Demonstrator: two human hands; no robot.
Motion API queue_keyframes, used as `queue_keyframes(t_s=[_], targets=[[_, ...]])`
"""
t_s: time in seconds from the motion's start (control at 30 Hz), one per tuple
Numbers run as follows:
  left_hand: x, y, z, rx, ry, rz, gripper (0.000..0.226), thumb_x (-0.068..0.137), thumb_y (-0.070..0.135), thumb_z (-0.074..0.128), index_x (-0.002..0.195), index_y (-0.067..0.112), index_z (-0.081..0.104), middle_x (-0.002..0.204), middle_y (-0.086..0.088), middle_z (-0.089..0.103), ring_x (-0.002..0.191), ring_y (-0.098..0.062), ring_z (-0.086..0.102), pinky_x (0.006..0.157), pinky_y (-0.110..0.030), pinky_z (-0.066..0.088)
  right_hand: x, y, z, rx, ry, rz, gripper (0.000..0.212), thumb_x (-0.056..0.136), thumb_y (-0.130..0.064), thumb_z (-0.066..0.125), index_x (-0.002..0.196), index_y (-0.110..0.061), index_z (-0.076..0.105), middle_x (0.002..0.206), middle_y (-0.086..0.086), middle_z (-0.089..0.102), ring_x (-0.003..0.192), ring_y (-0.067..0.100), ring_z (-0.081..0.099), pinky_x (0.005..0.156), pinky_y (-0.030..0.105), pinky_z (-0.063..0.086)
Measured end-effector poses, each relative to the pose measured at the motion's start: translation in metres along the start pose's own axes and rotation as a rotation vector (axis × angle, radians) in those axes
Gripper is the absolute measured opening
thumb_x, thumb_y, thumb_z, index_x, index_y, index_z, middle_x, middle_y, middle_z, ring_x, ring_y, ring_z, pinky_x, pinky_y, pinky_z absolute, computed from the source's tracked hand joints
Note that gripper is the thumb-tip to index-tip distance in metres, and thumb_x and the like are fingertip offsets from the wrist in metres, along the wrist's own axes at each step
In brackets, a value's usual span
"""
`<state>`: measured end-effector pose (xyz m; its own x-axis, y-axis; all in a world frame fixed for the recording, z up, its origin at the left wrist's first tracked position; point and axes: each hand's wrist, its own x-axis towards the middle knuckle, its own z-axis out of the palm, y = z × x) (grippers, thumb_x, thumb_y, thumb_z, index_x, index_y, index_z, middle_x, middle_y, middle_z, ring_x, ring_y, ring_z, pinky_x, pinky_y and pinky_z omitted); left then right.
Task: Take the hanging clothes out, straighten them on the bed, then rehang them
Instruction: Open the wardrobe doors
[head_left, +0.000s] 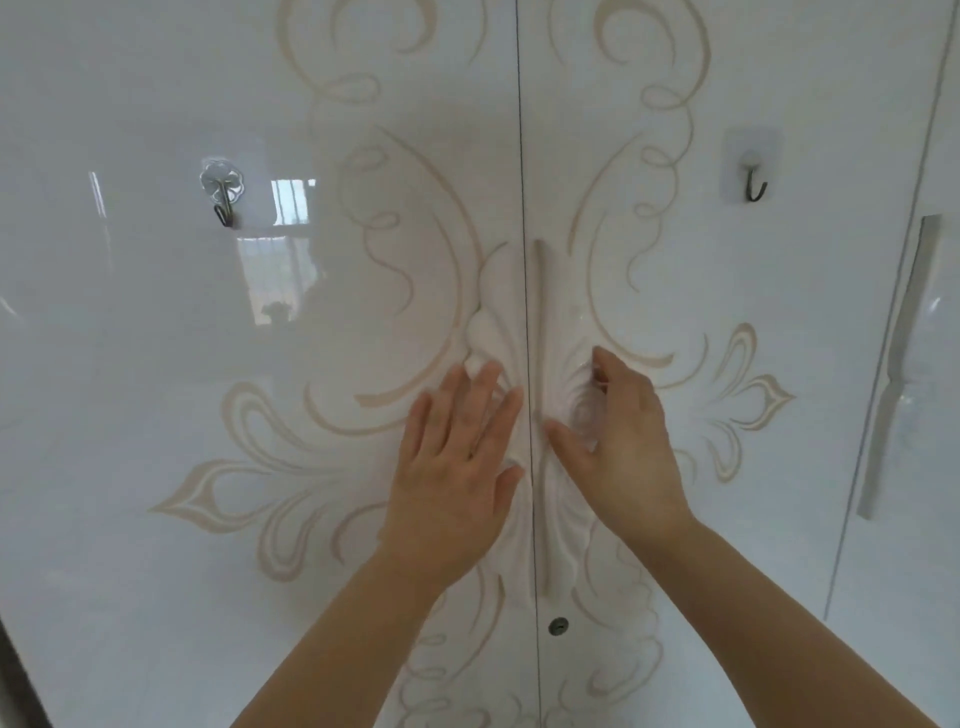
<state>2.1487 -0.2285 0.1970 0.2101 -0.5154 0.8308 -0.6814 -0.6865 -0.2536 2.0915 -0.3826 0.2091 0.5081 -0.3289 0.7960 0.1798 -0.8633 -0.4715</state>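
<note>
Glossy white wardrobe fills the view, beige scrollwork over two doors shut tight along the centre seam. The clothes aren't visible; prob. hanging inside behind these doors, so nothing is out yet (the bed isn't in shot either).

Left grip lies flat and open, fingers straight, on the left carved handle at that door's inner edge. It looks like steadying or pressing, not holding. Right grip sits just across the seam on the right carved handle, fingers bent into the relief w/ thumb toward the seam. It seems to hook the raised edge ready to pull, tho the fingertips are partly hidden.

Both hands are at the inner edges bc that's where the doors part. Step in hand: opening the wardrobe, v. start of the task.

A keyhole sits below the hands on the right door; can't tell if it's locked. There's a stick-on left hook and right hook, nothing on either. A third door w/ a long handle is at the right edge.
</note>
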Motion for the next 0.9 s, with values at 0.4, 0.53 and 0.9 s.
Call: queue_keyframes(t_s=[0.4, 0.53, 0.9], targets=[[-0.003, -0.021, 0.051, 0.042, 0.177, 0.116, 0.058, 0.095, 0.037, 0.036, 0.146, 0.011, 0.025, 0.155, -0.008, 0.018, 0.141, -0.032, 0.019, 0.116, -0.048, 0.012, 0.009, -0.021, 0.002, 0.143, 0.058, 0.123, 0.028, 0.097, -0.026, 0.042, 0.097, -0.054, 0.047, 0.092, -0.01, 0.054, 0.082, 0.003, 0.053, 0.067, 0.0, 0.039], [-0.002, -0.022, 0.05, 0.003, 0.165, 0.114, 0.058, 0.095, 0.035, 0.036, 0.146, 0.01, 0.026, 0.154, -0.009, 0.022, 0.14, -0.033, 0.02, 0.116, -0.047, 0.013, 0.008, -0.017, 0.001, 0.251, 0.056, 0.277, 0.027, 0.099, -0.033, 0.038, 0.123, -0.041, 0.046, 0.111, -0.02, 0.059, 0.109, -0.001, 0.054, 0.096, 0.022, 0.042], [-0.004, -0.013, 0.024, -0.242, 0.103, 0.013, 0.057, 0.095, 0.043, 0.033, 0.143, 0.013, 0.033, 0.152, -0.008, 0.024, 0.141, -0.032, 0.017, 0.114, -0.052, 0.013, -0.015, -0.032, -0.05, 0.389, 0.068, 0.343, 0.03, 0.101, -0.023, 0.034, 0.102, -0.041, 0.059, 0.094, -0.008, 0.063, 0.092, 0.008, 0.062, 0.08, 0.029, 0.05]])
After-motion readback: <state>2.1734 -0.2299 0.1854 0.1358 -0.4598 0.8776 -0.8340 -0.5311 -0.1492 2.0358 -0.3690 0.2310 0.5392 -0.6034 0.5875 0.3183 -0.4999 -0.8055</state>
